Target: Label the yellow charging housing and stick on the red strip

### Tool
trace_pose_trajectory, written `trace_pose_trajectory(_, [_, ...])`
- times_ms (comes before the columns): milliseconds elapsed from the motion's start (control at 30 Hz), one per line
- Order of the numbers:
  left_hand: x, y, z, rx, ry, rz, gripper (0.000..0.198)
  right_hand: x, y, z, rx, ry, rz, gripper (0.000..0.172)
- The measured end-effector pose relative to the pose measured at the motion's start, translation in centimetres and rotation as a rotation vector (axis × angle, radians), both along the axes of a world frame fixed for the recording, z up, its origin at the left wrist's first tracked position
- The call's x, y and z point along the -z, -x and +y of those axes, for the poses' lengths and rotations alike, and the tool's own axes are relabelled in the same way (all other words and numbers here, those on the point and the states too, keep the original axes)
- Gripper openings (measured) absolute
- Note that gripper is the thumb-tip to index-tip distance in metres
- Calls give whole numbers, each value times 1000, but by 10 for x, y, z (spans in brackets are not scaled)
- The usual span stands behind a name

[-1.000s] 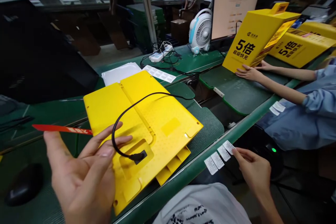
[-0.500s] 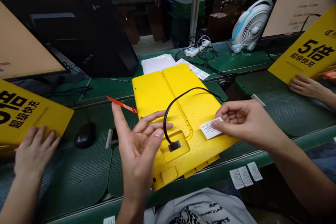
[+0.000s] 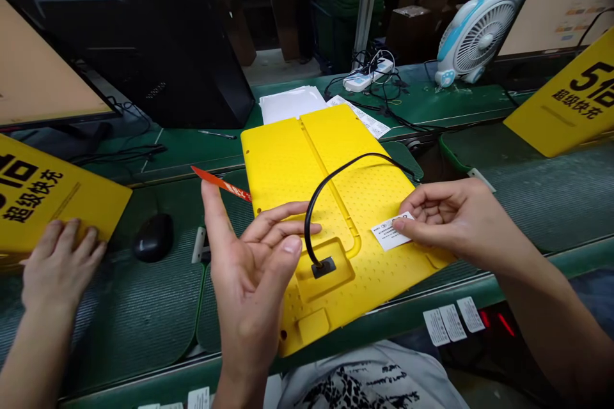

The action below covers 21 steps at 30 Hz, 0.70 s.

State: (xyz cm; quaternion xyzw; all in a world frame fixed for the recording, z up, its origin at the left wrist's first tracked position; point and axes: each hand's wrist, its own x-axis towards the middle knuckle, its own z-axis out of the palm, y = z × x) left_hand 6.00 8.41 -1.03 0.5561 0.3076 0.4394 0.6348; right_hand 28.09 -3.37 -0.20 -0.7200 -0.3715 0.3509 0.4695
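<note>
Head view: right hand (image 3: 455, 220) pinches white label (image 3: 391, 234), now lower, touching yellow panel (image 3: 330, 204) on table (image 3: 144, 307). Left hand (image 3: 249, 268) open, fingers spread, unchanged, just left of black cable (image 3: 336, 176). Co-worker's hand (image 3: 57, 265) far left, flat on yellow sign (image 3: 43, 198).

Print on the white label (image 3: 391, 234) too small to read; yellow panel's (image 3: 307, 166) near-left edge behind the left hand (image 3: 249, 281).
</note>
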Motion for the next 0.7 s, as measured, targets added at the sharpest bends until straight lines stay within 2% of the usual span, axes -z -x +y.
trace_pose_trajectory(700, [-1, -2, -1, -15, -5, 27, 102, 5, 0, -8, -25, -30, -119, 18])
